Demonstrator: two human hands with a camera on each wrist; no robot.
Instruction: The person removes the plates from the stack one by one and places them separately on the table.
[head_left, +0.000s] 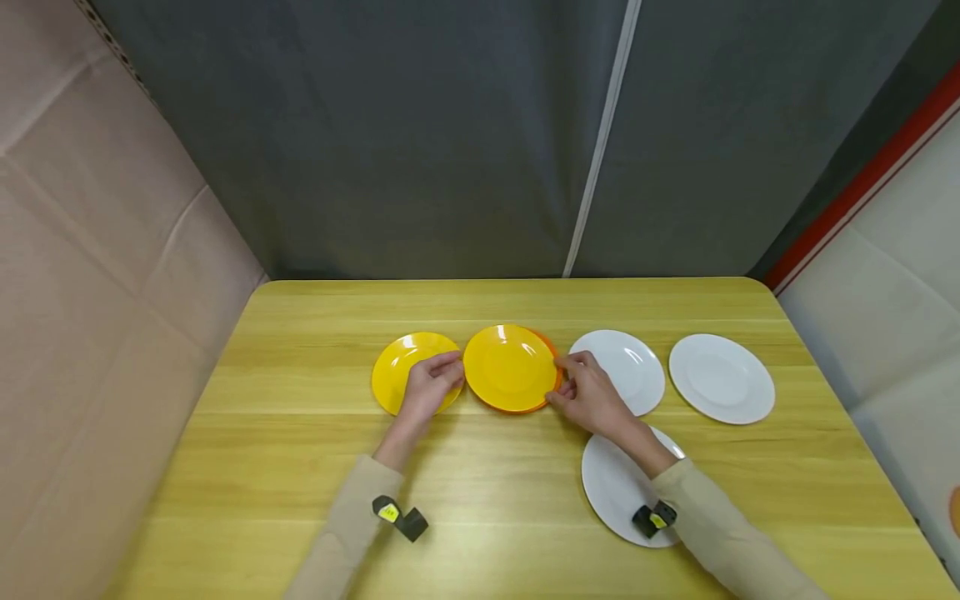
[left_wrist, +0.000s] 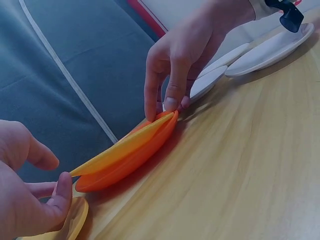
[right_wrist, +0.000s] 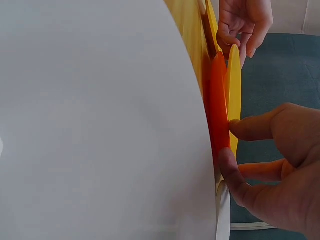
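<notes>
A yellow plate [head_left: 510, 367] lies over an orange plate [head_left: 551, 340]. In the left wrist view a gap separates the two at the left, where the yellow plate [left_wrist: 122, 147] tilts up from the orange plate [left_wrist: 135, 165]. My left hand [head_left: 432, 385] holds the yellow plate's left edge between thumb and fingers. At the right edge, my right hand [head_left: 592, 392] grips the yellow rim; in the right wrist view its fingertips [right_wrist: 240, 130] also touch the orange plate [right_wrist: 217, 100]. Under my left hand a second yellow plate [head_left: 397, 367] lies on the table.
Two white plates, one beside my right hand [head_left: 626, 371] and one farther right [head_left: 722, 379], lie on the wooden table [head_left: 300, 467]. Another white plate [head_left: 615, 487] is nearer, partly under my right forearm. A grey curtain [head_left: 375, 150] hangs behind the table.
</notes>
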